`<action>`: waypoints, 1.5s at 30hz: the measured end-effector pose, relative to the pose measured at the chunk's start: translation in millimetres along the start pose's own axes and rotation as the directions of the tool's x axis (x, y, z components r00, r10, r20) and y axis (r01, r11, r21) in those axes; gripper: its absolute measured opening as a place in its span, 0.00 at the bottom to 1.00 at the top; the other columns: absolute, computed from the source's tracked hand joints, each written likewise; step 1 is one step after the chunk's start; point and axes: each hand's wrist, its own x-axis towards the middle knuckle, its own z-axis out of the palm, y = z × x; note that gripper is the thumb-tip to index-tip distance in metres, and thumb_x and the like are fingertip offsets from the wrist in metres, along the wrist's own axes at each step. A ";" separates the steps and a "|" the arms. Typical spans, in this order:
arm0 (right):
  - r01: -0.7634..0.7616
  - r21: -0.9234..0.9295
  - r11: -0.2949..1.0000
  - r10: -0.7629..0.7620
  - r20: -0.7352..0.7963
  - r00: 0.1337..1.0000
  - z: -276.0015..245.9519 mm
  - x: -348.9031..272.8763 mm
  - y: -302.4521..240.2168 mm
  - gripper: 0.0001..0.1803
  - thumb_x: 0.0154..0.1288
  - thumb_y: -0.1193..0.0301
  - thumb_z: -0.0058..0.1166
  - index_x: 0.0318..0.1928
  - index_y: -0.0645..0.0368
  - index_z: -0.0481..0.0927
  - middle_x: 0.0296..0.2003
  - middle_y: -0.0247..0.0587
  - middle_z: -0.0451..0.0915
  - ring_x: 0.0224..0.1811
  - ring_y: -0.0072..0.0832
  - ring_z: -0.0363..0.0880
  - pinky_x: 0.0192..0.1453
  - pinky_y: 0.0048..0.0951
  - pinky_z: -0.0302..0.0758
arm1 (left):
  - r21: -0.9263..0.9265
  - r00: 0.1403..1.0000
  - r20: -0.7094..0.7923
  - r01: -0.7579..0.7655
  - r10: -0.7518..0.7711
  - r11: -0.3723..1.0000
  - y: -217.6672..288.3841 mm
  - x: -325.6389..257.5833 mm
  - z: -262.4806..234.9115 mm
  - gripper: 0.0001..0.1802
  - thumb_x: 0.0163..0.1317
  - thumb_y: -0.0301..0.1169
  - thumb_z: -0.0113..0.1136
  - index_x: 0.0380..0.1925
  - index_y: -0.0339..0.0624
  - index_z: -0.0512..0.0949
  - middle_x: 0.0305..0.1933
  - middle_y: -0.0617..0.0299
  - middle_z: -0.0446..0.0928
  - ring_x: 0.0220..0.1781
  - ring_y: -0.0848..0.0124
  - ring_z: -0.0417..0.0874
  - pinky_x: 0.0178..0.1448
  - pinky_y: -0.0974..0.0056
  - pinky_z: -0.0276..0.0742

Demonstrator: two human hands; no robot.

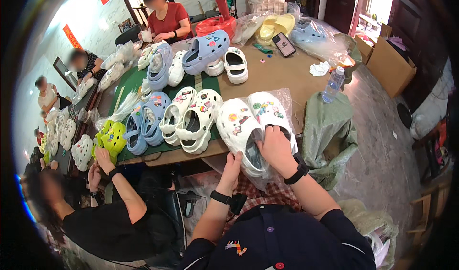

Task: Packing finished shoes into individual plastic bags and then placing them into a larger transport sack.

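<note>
The dark shirt [306, 241] is nearest me, below the hands. The left hand [232, 167] grasps the side of the white clogs [237, 119] at the table edge; the right hand [276, 145] dips into an opening, its grip hidden. I'd expect light, springy foam, slick in plastic, best held by the rims. Brown tabletop [267, 76] beyond the hands; grey floor [382, 141] rightward.
</note>
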 end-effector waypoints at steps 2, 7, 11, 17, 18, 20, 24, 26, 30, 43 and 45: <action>-0.025 -0.032 0.999 0.025 0.014 1.000 -3.7 4.8 -6.7 0.21 0.55 0.61 0.63 0.38 0.65 0.71 0.37 0.55 0.75 0.37 0.48 0.79 0.37 0.43 0.78 | 0.036 0.999 0.020 0.048 -0.049 0.998 1.4 0.8 -3.9 0.26 0.72 0.43 0.47 0.62 0.38 0.60 0.63 0.58 0.65 0.63 0.66 0.65 0.67 0.58 0.61; -0.022 -0.086 0.996 0.023 0.006 1.000 -4.2 12.5 -2.5 0.17 0.59 0.60 0.58 0.36 0.63 0.74 0.33 0.53 0.78 0.34 0.48 0.81 0.37 0.43 0.78 | -0.012 0.998 0.066 0.015 -0.014 1.000 5.5 -2.9 3.9 0.27 0.72 0.45 0.48 0.61 0.39 0.60 0.64 0.57 0.64 0.65 0.67 0.64 0.67 0.57 0.60; 0.075 0.058 0.995 -0.076 0.002 0.997 -0.9 13.9 7.9 0.14 0.57 0.64 0.57 0.37 0.61 0.76 0.36 0.51 0.78 0.37 0.49 0.79 0.42 0.45 0.75 | -0.139 0.995 0.098 0.022 -0.009 0.990 -6.0 -5.3 1.9 0.27 0.72 0.43 0.47 0.62 0.38 0.59 0.64 0.60 0.64 0.66 0.66 0.64 0.71 0.57 0.56; -0.029 0.197 0.980 0.043 -0.064 0.997 -34.0 -9.3 28.5 0.13 0.57 0.64 0.56 0.35 0.61 0.75 0.32 0.52 0.78 0.38 0.49 0.79 0.42 0.47 0.74 | -0.389 0.955 0.291 0.172 -0.056 0.905 6.6 -24.6 0.0 0.37 0.71 0.59 0.29 0.68 0.42 0.55 0.70 0.57 0.61 0.71 0.57 0.61 0.72 0.49 0.57; -0.026 0.328 0.944 0.074 -0.132 0.989 -33.7 -16.7 41.2 0.09 0.57 0.70 0.57 0.34 0.63 0.78 0.32 0.51 0.81 0.37 0.48 0.80 0.41 0.39 0.75 | -0.338 0.968 0.236 0.165 -0.086 0.927 2.0 -20.8 1.0 0.33 0.72 0.57 0.30 0.64 0.43 0.59 0.67 0.56 0.65 0.67 0.58 0.66 0.69 0.50 0.61; -0.165 0.600 0.783 0.175 0.041 0.984 -71.9 -39.4 56.9 0.10 0.56 0.73 0.56 0.39 0.63 0.80 0.34 0.52 0.82 0.38 0.39 0.81 0.44 0.34 0.76 | -0.138 0.967 0.208 0.176 -0.145 0.975 -24.0 -7.9 -9.6 0.27 0.73 0.52 0.36 0.59 0.43 0.65 0.60 0.54 0.72 0.60 0.61 0.73 0.62 0.55 0.69; -0.013 0.988 0.152 0.333 -0.039 0.942 -104.3 -99.2 122.3 0.14 0.68 0.71 0.47 0.51 0.62 0.77 0.39 0.37 0.84 0.43 0.27 0.81 0.50 0.34 0.77 | 0.270 0.898 0.291 0.254 -0.330 0.929 -41.2 -5.5 35.3 0.24 0.71 0.44 0.50 0.59 0.39 0.65 0.51 0.56 0.76 0.47 0.68 0.79 0.52 0.63 0.73; -0.089 0.958 0.272 0.343 -0.011 0.939 -96.3 -167.4 175.3 0.14 0.68 0.71 0.47 0.51 0.62 0.78 0.39 0.38 0.84 0.43 0.28 0.81 0.50 0.34 0.77 | 0.408 0.859 0.357 0.210 -0.367 0.888 -54.4 -1.9 66.3 0.29 0.69 0.43 0.53 0.61 0.35 0.61 0.50 0.54 0.76 0.49 0.70 0.77 0.54 0.64 0.72; -0.234 0.846 0.479 0.370 0.047 0.928 -90.7 -227.6 268.8 0.14 0.68 0.70 0.47 0.49 0.62 0.78 0.40 0.39 0.84 0.43 0.30 0.81 0.49 0.35 0.78 | 0.494 0.907 0.325 0.079 -0.268 0.866 -92.1 16.1 130.4 0.38 0.65 0.42 0.60 0.64 0.31 0.54 0.52 0.51 0.75 0.52 0.70 0.74 0.56 0.66 0.70; -0.556 0.207 0.805 0.541 0.131 0.831 65.4 -116.4 365.4 0.12 0.66 0.70 0.47 0.45 0.60 0.81 0.40 0.43 0.84 0.44 0.35 0.82 0.49 0.37 0.78 | 0.261 0.831 0.464 0.204 -0.308 0.944 -94.3 11.7 171.4 0.21 0.68 0.33 0.54 0.58 0.34 0.69 0.56 0.60 0.74 0.55 0.70 0.74 0.60 0.65 0.68; -0.583 0.091 0.807 0.573 0.119 0.811 95.8 -95.0 363.3 0.12 0.66 0.69 0.47 0.44 0.60 0.81 0.40 0.44 0.84 0.44 0.36 0.82 0.49 0.37 0.78 | 0.260 0.846 0.463 0.156 -0.264 0.953 -101.8 16.5 160.3 0.21 0.70 0.33 0.51 0.60 0.37 0.67 0.56 0.60 0.75 0.56 0.68 0.74 0.59 0.62 0.70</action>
